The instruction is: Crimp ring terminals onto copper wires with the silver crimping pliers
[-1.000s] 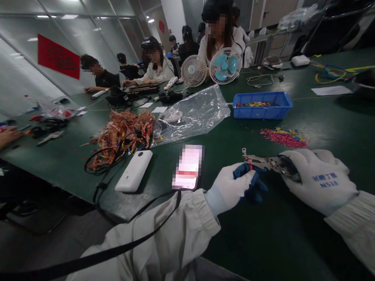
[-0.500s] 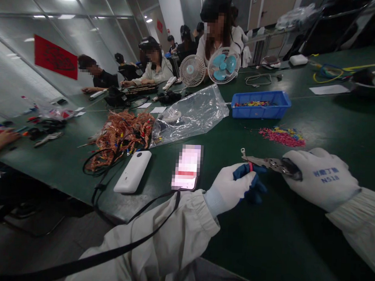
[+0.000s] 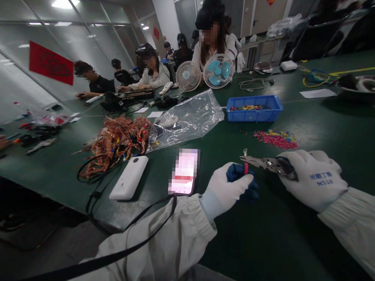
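My right hand (image 3: 313,179), in a white glove, grips the handles of a pair of metal crimping pliers (image 3: 262,162) whose jaws point left. My left hand (image 3: 230,188), in a white glove with blue fingertips, pinches a small red-sleeved ring terminal (image 3: 245,163) upright, with its sleeve at the pliers' jaws. Both hands hover just above the green table (image 3: 282,244). A phone (image 3: 183,171) lies close to the left of my left hand.
A white power bank (image 3: 128,177) with a black cable, a heap of copper wires (image 3: 119,139), a clear plastic bag (image 3: 190,118), a blue tray (image 3: 254,108) and a pile of coloured sleeves (image 3: 276,139) lie beyond. Two small fans (image 3: 205,73) stand further back. Other people sit along the table.
The terminal in my left hand has turned from lying along the jaws to standing upright. The camera has shifted slightly; both hands stay in much the same place.
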`<action>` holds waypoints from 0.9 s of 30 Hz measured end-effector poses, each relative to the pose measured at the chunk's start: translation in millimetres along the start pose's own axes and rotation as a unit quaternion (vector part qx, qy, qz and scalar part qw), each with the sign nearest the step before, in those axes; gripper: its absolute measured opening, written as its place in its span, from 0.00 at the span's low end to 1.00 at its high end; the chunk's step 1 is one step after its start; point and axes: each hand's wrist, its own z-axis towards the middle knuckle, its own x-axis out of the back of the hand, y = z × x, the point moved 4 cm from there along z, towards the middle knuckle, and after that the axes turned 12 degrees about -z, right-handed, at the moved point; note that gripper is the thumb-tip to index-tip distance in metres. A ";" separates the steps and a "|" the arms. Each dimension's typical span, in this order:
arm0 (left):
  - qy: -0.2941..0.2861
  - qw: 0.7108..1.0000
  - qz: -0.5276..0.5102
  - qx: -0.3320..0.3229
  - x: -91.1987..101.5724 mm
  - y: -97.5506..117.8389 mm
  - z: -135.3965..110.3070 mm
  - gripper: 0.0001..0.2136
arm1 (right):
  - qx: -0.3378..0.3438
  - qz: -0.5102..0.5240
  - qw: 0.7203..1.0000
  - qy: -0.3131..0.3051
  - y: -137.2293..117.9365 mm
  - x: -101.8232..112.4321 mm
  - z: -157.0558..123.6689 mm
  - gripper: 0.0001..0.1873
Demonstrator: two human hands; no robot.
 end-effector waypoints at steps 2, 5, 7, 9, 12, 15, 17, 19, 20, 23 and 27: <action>0.003 1.000 -0.008 -0.017 -1.2 4.0 -2.2 0.03 | -0.007 0.004 1.000 0.005 1.7 0.2 -0.3 0.21; 0.000 0.998 -0.042 -0.036 -1.9 5.7 -2.9 0.01 | -0.020 0.012 1.000 0.014 5.7 -0.9 -0.1 0.24; 0.002 0.996 -0.061 -0.062 -0.5 4.0 -1.3 0.02 | -0.029 0.018 0.999 0.022 8.4 -2.0 0.1 0.25; 0.000 0.993 -0.079 -0.093 1.6 1.1 1.0 0.06 | -0.034 0.024 0.999 0.031 10.3 -2.2 0.0 0.26; -0.005 0.987 -0.097 -0.132 4.0 -2.4 2.6 0.12 | -0.038 0.033 0.998 0.046 11.7 -0.8 -1.6 0.26; -0.011 0.983 -0.093 -0.155 3.8 -2.0 1.0 0.16 | -0.037 0.040 0.997 0.057 11.6 0.1 -4.8 0.25; -0.024 0.982 -0.089 -0.165 2.0 -0.5 -0.3 0.19 | -0.022 0.048 0.997 0.062 9.9 -0.5 -7.6 0.24; -0.042 0.980 -0.087 -0.174 0.0 0.7 -1.0 0.21 | -0.001 0.067 0.995 0.076 7.3 -0.9 -10.6 0.24; -0.049 0.979 -0.086 -0.179 -0.8 1.1 -1.1 0.21 | 0.007 0.077 0.993 0.086 6.0 -0.8 -11.9 0.24; -0.062 0.978 -0.075 -0.183 -2.0 0.5 -1.1 0.21 | 0.015 0.093 0.990 0.101 2.7 -0.2 -14.9 0.24; -0.061 0.981 -0.038 -0.183 0.6 -2.4 -1.0 0.19 | 0.015 0.101 0.991 0.087 -0.3 2.0 -16.9 0.24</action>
